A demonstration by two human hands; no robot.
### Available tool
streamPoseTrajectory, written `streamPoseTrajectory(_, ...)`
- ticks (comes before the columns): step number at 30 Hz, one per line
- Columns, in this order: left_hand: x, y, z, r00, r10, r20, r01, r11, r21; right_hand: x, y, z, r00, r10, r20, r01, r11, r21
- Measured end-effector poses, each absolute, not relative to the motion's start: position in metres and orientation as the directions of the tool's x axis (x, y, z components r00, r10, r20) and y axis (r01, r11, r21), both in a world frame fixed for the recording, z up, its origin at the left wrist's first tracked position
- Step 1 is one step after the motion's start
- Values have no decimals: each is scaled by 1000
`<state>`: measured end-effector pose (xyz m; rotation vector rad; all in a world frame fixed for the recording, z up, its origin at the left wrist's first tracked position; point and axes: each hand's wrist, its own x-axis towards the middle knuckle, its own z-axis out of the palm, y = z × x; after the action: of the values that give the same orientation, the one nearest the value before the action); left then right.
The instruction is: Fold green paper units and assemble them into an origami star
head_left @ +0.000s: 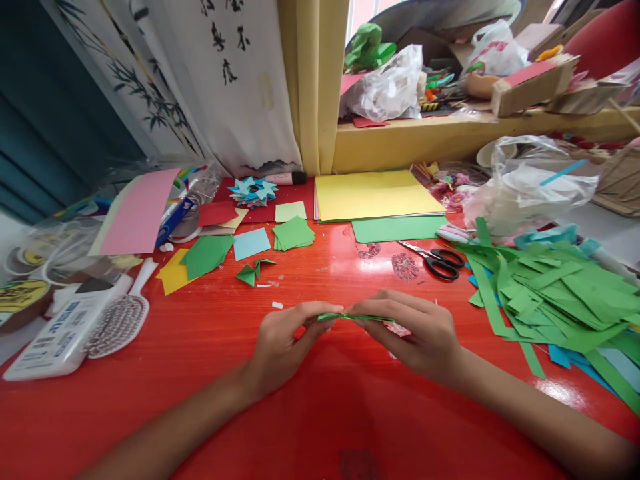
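Both hands meet over the middle of the red table (320, 413). My left hand (283, 340) and my right hand (413, 333) pinch a flat green paper piece (345, 317) between thumbs and fingers, holding it edge-on just above the tabletop. A small folded green paper shape (253, 270) lies beyond the left hand. Black-handled scissors (437, 260) lie beyond the right hand.
A heap of green paper strips (555, 297) covers the right side. Yellow sheets (373, 193), a stack of green squares (293, 233), a blue square (251, 243) and a blue paper star (253, 191) lie at the back. A hairbrush (120, 320) and a white box (63, 333) sit left.
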<state>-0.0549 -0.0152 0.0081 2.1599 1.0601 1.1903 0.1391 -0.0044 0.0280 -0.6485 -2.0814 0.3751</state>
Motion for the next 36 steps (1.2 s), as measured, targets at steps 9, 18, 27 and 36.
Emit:
streamPoseTrajectory(9, -56, -15, 8, 335, 797, 503, 408, -604, 685, 137, -5, 27, -454, 588, 670, 313, 809, -498)
streamPoseTrajectory(18, -56, -16, 9, 343, 795, 500, 426, -606, 671, 139, -5, 25, -498, 579, 645, 316, 814, -487)
streamPoseTrajectory(27, -56, -16, 9, 317, 811, 491, 498, -583, 642, 137, 0, 31, -507, 689, 518, 325, 709, -625)
streamPoseTrajectory(36, -53, -11, 16, 338, 934, 114, 495, -280, 823, 138, 8, 28, -586, 805, 89, 331, 338, -881)
